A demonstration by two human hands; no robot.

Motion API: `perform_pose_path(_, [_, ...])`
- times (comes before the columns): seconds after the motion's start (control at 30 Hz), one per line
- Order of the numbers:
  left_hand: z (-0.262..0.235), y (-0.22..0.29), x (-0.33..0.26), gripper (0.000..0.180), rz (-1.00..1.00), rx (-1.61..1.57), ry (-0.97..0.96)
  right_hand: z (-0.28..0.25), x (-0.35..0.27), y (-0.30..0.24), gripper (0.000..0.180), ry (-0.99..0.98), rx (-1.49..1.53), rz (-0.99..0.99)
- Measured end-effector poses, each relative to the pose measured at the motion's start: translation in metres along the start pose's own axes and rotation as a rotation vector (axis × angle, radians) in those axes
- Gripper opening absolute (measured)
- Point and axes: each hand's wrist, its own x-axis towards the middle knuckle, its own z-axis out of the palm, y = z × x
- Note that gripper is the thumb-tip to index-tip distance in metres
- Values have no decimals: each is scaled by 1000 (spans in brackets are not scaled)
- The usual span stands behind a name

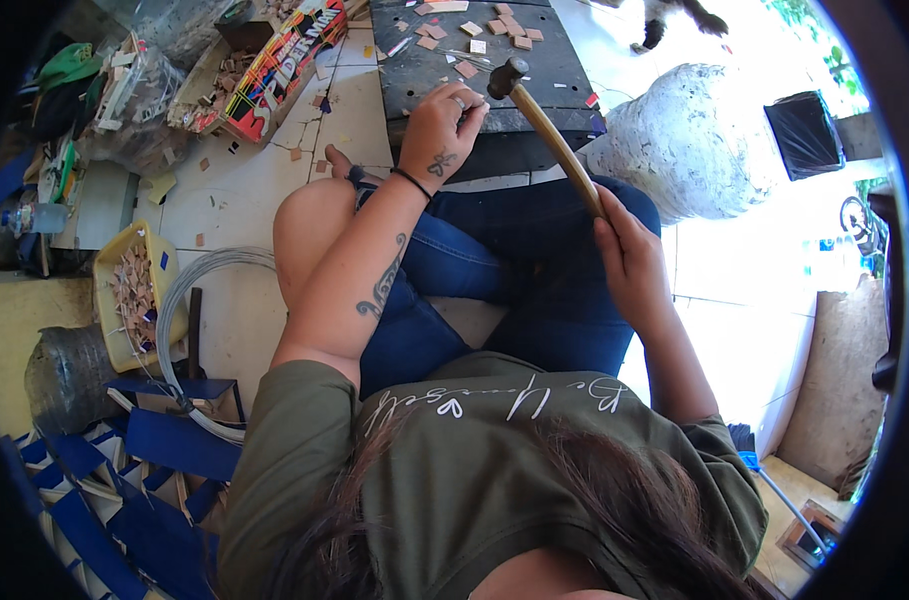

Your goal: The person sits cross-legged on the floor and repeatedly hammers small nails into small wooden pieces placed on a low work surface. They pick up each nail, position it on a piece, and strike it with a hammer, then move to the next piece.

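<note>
My right hand (631,245) grips the low end of a hammer (554,132) with a pale wooden handle and a dark metal head. The hammer's head hangs over the near part of a low black bench (414,85). Just left of the head, my left hand (442,128) is closed in a pinch near the bench's edge. What it pinches is too small to make out. Past my fingers, thin wires and several small brown square pieces (514,30) lie on the bench, along with paler bits.
Left of my legs are a yellow basket (182,318) of brown pieces, a coil of wire (177,285) and blue-and-white boxes (174,445). A printed carton (274,95) stands farther off. A white bulging sack (679,140) sits right of the bench; an animal (664,18) is beyond it.
</note>
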Motion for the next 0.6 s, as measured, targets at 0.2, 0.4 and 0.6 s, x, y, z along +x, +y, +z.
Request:
perform_pose_path(0.2, [-1,0,0,7,42,17,31,0,1,1,34,58,44,-36])
perform_pose_path(0.4, [-3,3,-1,7,-44,-29,-8,6,2,2,33,50,50,-32])
perform_pose_path(0.6, [-3,1,0,7,-33,-46,-12,12,1,7,34,128,48,-114])
